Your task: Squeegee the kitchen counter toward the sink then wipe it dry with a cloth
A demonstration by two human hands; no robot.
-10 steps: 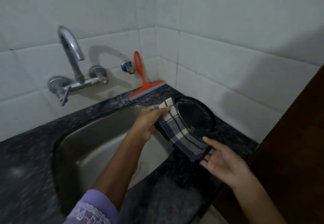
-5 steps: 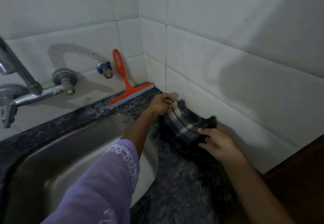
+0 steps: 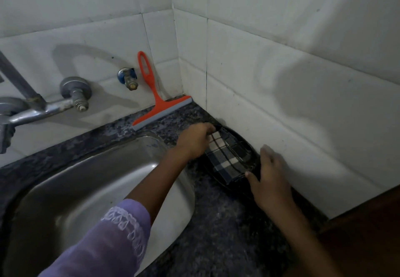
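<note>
Cloth on dish, counter corner

Cloth [image 3: 225, 157]: plaid, folded, lying across black dish [image 3: 249, 146] by right wall. Left hand [image 3: 192, 140] pinches its far edge. Right hand [image 3: 270, 175] spread, fingers loose, thumb touching near edge. Squeegee [image 3: 155, 103] leans on back tiles beside sink [image 3: 86, 190].

The tap [image 3: 23, 105] serves as landmark: a dull metal mixer fixed to the white wall tiles [image 3: 86, 27], its spout rising out of view at the upper left. Right of the tap, a small blue-collared valve [image 3: 128, 78] with a brass nozzle sticks out of the same tiled wall. Further right of the tap, past the corner where the two tiled walls meet, a black dish [image 3: 252, 153] lies flat against the foot of the side wall. Far right of the tap and lower, a dark brown wooden panel [image 3: 368, 233] fills the corner of the view.
</note>
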